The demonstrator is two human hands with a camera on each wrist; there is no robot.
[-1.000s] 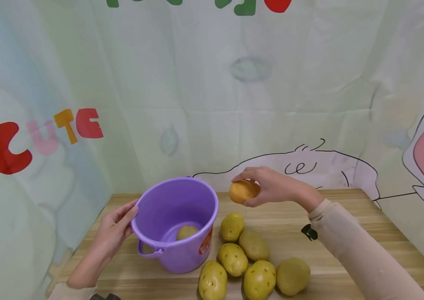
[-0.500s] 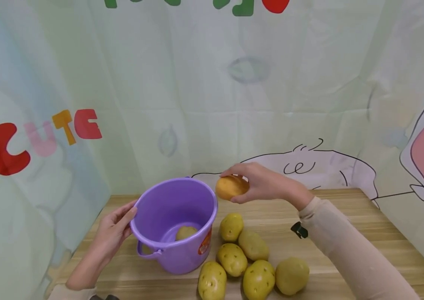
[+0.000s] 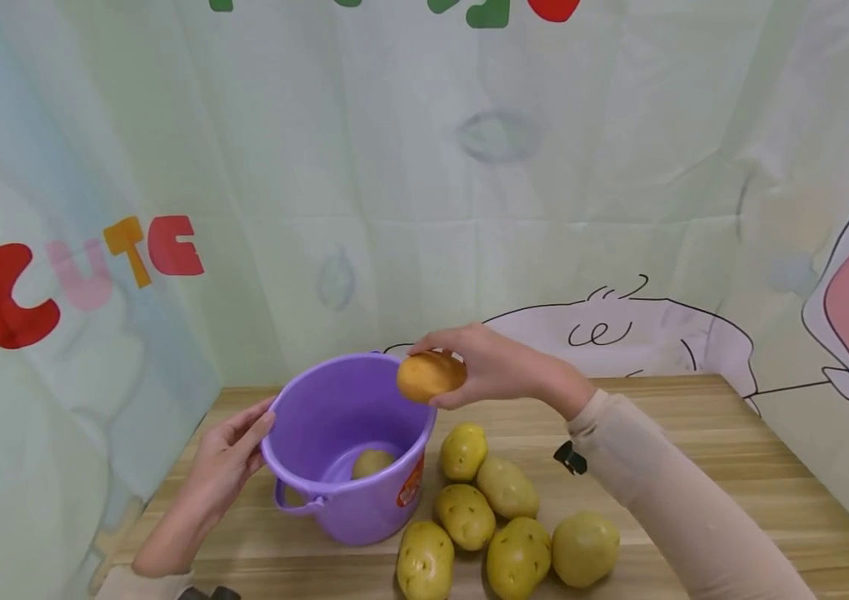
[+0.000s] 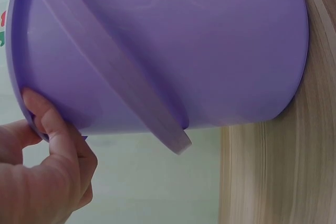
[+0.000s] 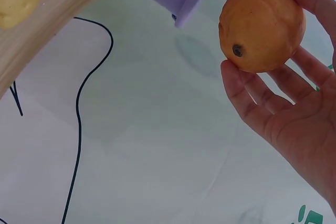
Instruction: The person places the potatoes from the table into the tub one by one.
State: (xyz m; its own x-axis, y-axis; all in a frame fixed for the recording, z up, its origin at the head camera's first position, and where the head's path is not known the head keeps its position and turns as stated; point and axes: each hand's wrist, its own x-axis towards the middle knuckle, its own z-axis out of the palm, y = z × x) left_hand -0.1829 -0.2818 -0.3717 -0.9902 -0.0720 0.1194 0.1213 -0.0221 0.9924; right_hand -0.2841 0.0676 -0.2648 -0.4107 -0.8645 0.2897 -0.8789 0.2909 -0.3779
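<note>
Fingers of the right hand (image 3: 495, 364): curled around an orange-coloured fruit (image 3: 430, 377), gripped between the thumb and the other fingers (image 5: 241, 95); the right wrist view shows a dark spot on its skin. In the head view the fruit overlaps the right-hand part of the rim of a purple bucket (image 3: 364, 517); whether it has passed inside that rim cannot be told. Fingers of the left hand (image 3: 229, 446): pinching the rim on the opposite side.

Bucket: standing on the wood-grained bench (image 3: 679, 450), mouth upward, with a single potato (image 3: 372, 463) visible on its floor. A handle (image 4: 115, 72) crosses the outer wall at a slant in the left wrist view; a red label (image 3: 410, 482) marks the right side of the wall.

To the right of the bucket, six more potatoes (image 3: 465, 517) lie on the bench in a loose cluster, four bright yellow and two duller.

Periphery: pale sleeves (image 3: 682, 492) on both arms, with a dark clip (image 3: 570, 457) at the right wrist; behind the bench, a pale green printed backdrop (image 3: 409, 192), bearing the coloured letters CUTE (image 3: 13, 296) on the left and a line drawing (image 3: 619, 333) low on its rear face.
</note>
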